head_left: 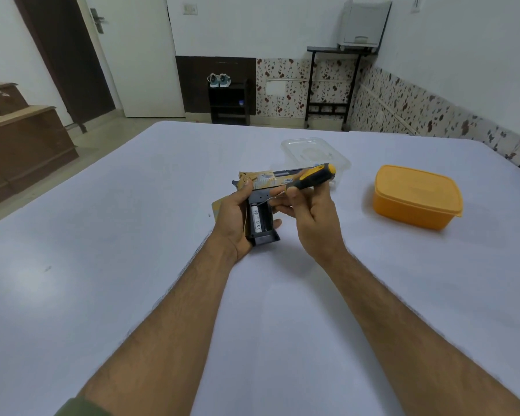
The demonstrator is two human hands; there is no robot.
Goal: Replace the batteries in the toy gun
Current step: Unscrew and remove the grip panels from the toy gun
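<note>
Toy gun (260, 187): centre frame, gripped by left hand (233, 219), grip compartment open.
Battery (256, 219): one white cell seated.
Right hand (311, 217): holds screwdriver (309, 177).
Technique: probably lever tip under cell end, gently; keep gun steady.

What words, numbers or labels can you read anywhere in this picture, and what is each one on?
Toy gun slide: dark strip with pale print, roughly "DES", too blurred to confirm.
Battery in the open grip: small printed marks, too small to read.
Orange container: no readable text.
</note>
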